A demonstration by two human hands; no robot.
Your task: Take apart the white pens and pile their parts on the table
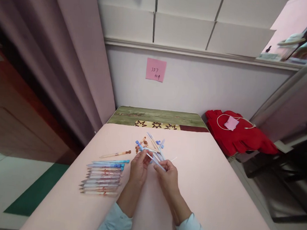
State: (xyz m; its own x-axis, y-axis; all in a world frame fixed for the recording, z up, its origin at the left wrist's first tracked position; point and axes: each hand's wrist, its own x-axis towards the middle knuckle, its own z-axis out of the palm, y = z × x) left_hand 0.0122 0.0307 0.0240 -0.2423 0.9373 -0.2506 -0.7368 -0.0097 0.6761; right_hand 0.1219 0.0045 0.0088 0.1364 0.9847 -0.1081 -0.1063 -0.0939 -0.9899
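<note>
In front of me, a slim pale blue pen barrel (159,164) with a thin whitish end slants between my two hands. My left hand (138,167) is closed, its thumb and fingers pinching the whitish end. My right hand (169,173) grips the lower end of the barrel between thumb and fingers. Just beyond lies a loose pile of pen parts: cream barrels (153,142), brown toppers (145,142) and blue toppers (158,142). A blue-topped piece (138,144) shows by my left fingertips; whether I hold it, I cannot tell.
Left of my hands, several pens (102,178) lie side by side in a row, with blue pens (109,162) at its far end. A brown-topped pen (115,154) rests apart. The pink tabletop (215,205) meets a green patterned strip (159,114). Red cloth (228,135) sits right.
</note>
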